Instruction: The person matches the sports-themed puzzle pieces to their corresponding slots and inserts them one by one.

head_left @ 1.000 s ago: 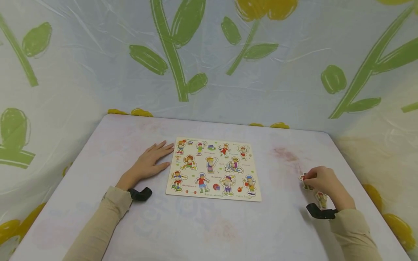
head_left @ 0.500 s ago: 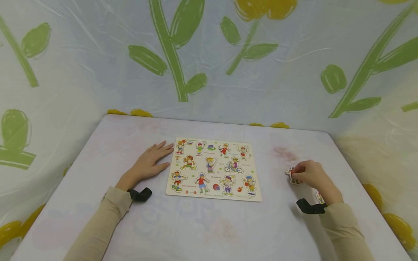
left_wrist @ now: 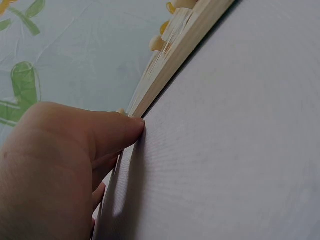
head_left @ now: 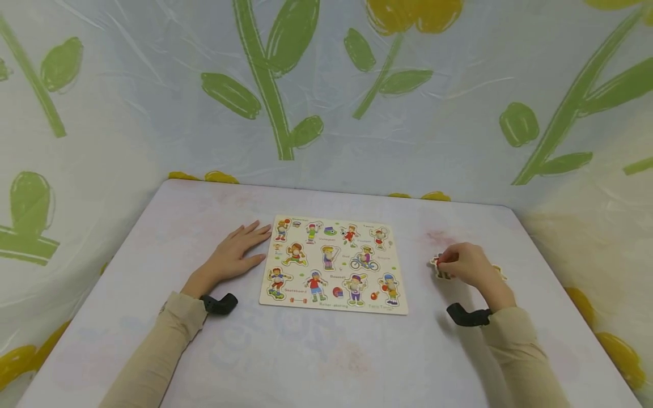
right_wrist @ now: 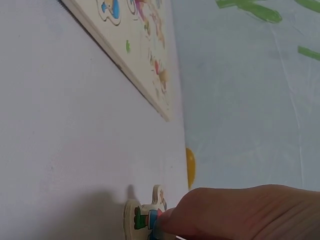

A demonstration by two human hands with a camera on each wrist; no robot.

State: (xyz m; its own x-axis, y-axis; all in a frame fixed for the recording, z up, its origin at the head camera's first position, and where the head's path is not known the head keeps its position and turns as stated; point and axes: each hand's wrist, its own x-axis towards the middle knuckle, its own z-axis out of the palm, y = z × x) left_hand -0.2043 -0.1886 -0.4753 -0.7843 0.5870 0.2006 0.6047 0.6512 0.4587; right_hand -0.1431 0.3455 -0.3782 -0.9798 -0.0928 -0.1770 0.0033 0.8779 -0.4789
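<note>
A wooden puzzle board lies on the table, set with several painted sports figures. My left hand lies with fingers spread at the board's left edge; in the left wrist view its thumb is right at that edge. To the right of the board, my right hand pinches a figure-shaped puzzle piece by its top. Close up in the right wrist view, the puzzle piece stands partly hidden behind the thumb. Another puzzle piece lies on the table behind the right hand, mostly covered by it.
The pale table extends in front of and around the board. A flower-printed sheet hangs behind and at both sides. Each wrist wears a black camera mount. Wooden knobs stick up from the set pieces.
My right hand has moved left and slightly away from me, carrying the puzzle piece closer to the board. The left hand and the board have stayed put.
</note>
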